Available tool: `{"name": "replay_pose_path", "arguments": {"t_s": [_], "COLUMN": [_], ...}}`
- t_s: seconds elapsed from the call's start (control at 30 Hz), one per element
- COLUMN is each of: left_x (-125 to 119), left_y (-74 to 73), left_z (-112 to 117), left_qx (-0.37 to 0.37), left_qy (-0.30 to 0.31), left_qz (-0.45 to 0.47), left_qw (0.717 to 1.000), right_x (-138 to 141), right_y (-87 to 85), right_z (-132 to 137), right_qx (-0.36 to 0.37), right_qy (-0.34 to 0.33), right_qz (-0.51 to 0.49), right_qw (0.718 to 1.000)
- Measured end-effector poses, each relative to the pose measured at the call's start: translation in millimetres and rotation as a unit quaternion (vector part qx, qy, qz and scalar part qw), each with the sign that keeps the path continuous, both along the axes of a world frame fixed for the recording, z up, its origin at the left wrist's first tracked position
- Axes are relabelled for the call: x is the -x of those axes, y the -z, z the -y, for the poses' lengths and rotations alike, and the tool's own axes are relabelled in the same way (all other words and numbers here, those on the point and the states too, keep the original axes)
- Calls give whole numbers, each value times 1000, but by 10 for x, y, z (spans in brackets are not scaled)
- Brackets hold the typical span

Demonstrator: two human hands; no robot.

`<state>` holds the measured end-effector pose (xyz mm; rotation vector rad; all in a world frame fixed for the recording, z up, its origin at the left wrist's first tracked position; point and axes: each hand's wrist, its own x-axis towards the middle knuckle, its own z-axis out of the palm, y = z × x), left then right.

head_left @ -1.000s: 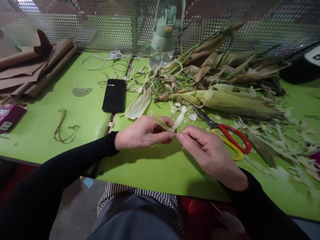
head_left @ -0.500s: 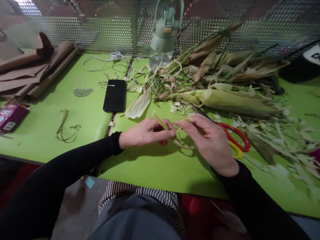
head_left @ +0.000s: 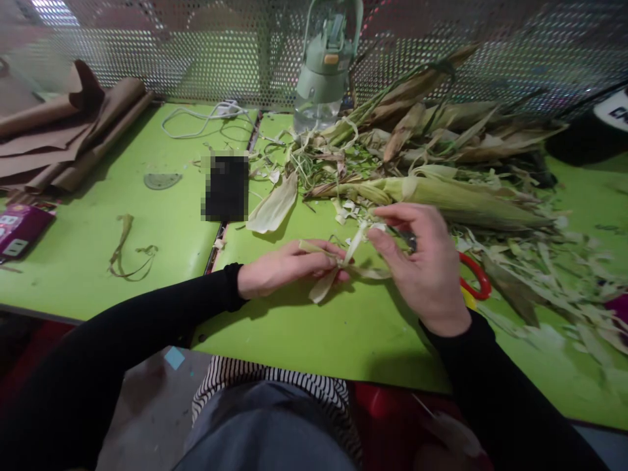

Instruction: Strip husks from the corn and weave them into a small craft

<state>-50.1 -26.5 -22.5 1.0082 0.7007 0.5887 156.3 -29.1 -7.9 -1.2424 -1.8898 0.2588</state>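
Observation:
Between the thumb and fingers of my left hand (head_left: 297,265) are pale corn husk strips (head_left: 356,245), crossing one another with their loose ends pointing several ways. One end rises towards my right hand (head_left: 417,261), and another hangs down below my left fingers. My right hand is just right of the strips, its thumb and forefinger apart with no strip clearly gripped. Partly hidden behind the right hand lie scissors with a red and yellow handle (head_left: 477,278). A whole husk-covered corn ear (head_left: 456,199) rests beyond it.
Husk scraps (head_left: 554,281) cover the right side, with dry husks (head_left: 436,131) piled behind. A water bottle (head_left: 321,78) stands at the back. A blurred dark phone (head_left: 226,190), a protractor (head_left: 161,181), a knotted husk strip (head_left: 125,252) and brown paper (head_left: 73,144) lie left.
My right hand has let go of the husk strip and its fingers have spread. The strips between the hands have shifted, one end now upright and another hanging towards me.

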Motion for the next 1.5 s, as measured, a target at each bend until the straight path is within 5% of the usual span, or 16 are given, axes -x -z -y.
{"name": "replay_pose_path", "arguments": {"t_s": [0.07, 0.13, 0.3, 0.53, 0.9, 1.27, 1.37, 1.5], "left_x": [-7, -11, -16, -26, -35, -49, -61, -64], "left_y": [8, 3, -60, -55, -162, -29, -36, -37], "left_z": [-2, 8, 55, 106, 162, 188, 186, 137], "left_qx": [37, 33, -32, 46, 13, 60, 66, 57], "left_qy": [-8, -3, 75, 111, 131, 184, 155, 9], "left_qz": [19, 17, -45, -31, -25, -18, -3, 45], "left_qw": [999, 999, 996, 992, 991, 981, 986, 997], "right_x": [7, 23, 57, 77, 168, 290, 240, 80], "right_y": [-16, -11, 24, 2, -13, 6, 15, 1], "right_z": [14, 39, 57, 51, 156, 222, 175, 64], "right_qx": [-95, -100, -2, 129, 209, 277, 282, 171], "right_qy": [8, -43, -130, -161, -137, -167, -143, -44], "right_qz": [52, 100, 112, 18, -80, -121, -128, -160], "right_qw": [994, 989, 985, 978, 965, 938, 940, 971]}}
